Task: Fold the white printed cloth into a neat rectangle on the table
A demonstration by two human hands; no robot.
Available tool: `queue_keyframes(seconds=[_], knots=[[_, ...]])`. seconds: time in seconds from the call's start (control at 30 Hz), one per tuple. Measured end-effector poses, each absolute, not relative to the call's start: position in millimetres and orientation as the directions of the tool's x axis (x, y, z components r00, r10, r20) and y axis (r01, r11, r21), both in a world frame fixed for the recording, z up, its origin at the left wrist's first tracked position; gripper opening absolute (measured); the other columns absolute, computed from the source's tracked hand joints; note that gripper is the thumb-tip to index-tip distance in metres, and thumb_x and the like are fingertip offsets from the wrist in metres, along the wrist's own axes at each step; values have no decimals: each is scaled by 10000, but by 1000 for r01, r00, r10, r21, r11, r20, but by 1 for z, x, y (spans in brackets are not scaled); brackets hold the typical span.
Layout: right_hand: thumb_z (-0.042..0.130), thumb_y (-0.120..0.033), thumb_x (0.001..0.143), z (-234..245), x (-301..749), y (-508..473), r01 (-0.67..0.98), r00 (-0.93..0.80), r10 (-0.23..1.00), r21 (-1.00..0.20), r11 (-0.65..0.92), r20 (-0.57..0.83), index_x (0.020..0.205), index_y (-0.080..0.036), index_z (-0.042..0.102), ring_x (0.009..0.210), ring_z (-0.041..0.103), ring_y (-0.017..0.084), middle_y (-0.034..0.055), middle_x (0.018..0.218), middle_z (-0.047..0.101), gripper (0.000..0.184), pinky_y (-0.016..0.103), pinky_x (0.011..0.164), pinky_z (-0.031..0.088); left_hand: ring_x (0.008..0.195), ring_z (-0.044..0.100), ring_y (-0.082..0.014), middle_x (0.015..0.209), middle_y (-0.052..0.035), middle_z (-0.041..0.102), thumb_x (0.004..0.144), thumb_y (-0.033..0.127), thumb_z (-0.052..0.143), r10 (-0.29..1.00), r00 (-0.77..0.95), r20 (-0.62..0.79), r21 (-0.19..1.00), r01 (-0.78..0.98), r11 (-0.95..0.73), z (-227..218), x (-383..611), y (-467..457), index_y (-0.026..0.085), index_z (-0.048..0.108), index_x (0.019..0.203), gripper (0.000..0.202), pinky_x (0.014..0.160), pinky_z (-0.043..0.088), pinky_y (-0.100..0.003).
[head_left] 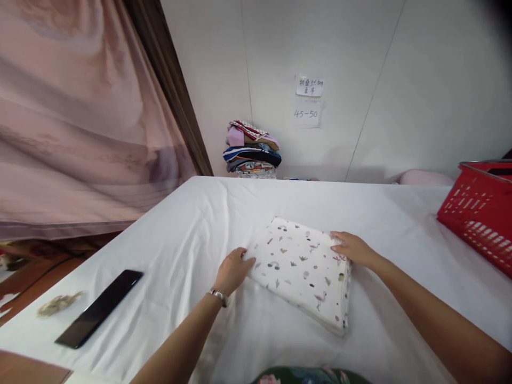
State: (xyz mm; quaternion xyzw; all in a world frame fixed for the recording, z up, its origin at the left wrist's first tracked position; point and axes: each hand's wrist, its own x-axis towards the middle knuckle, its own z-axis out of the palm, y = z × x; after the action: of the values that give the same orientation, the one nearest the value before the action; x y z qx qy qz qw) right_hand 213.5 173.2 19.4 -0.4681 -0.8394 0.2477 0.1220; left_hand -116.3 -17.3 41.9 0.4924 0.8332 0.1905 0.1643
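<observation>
A: Who and what fill the foreground?
B: Green floral fabric (308,376) shows nearest, below and between the person's hands. Just beyond it, a folded cloth (296,272) printed with flamingos, rainbows and plants lies flat between the hands, its near right corner angled back toward the person.

A: And the hands?
B: The left hand (232,271), a silvery band (218,297) at its wrist, touches the cloth's left edge, thumb and forefinger spread. The right hand (354,248) rests at the far right corner, fingers bent. Whether either pinches the layers cannot be told.

A: What room lies to the sides?
B: Left of the left hand, creased white tablecloth (192,224) stretches to a dark flat slab (100,309); a tan clump (59,304) sits past it, near the side edge. Right of the right hand, white surface runs to a red basket (480,213), well apart.

A: And ahead?
B: The white surface continues past both hands to a straight far edge. Behind that edge, a stack of folded textiles (252,149) rises beyond the left hand; a pink curtain (80,106) hangs farther left. Two paper notes (309,86) mark the pale wall (400,80), the lower reading "45-50."
</observation>
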Motion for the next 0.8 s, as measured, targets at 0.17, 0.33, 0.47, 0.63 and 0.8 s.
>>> queue_keyframes(seconds=[0.17,0.33,0.47,0.63,0.8], knots=[[429,-428,846,45,168,150,668,-662,736,-337,664,140,1376,-196,356,1332,258,277,79,1447,327,584,412,1065,268,1270,346,-253,1361,-118,430,819,383,503,966,-140,219,244,966,85,45,-84,14,150,442,1272,513,1046,264,-408],[321,-580,862,33,136,143,572,-793,603,-230,787,90,1425,-213,240,1370,141,247,67,1491,217,677,449,1097,165,1354,192,-274,1458,-100,288,852,571,343,988,14,155,128,991,-34,23,-57,36,180,380,1345,630,1085,167,-497],[240,-624,863,15,141,152,615,-778,629,-204,762,3,1426,-217,239,1373,126,239,66,1498,189,695,462,1097,143,1366,161,-252,1472,-75,262,867,591,240,993,12,115,121,992,-26,9,-57,36,192,346,1373,654,1104,122,-479],[253,-625,859,13,158,153,621,-767,641,-230,749,17,1414,-240,266,1372,131,248,57,1500,194,675,462,1096,129,1366,157,-257,1474,-77,257,865,586,254,993,5,114,144,989,-21,12,-59,34,190,344,1375,652,1104,106,-487],[301,-651,833,10,182,150,781,-588,808,-233,579,34,1394,-261,300,1337,240,288,73,1460,303,683,468,1069,190,1369,148,-256,1476,-72,251,864,580,269,993,28,118,196,979,-51,9,-58,36,204,350,1373,638,1102,92,-491]])
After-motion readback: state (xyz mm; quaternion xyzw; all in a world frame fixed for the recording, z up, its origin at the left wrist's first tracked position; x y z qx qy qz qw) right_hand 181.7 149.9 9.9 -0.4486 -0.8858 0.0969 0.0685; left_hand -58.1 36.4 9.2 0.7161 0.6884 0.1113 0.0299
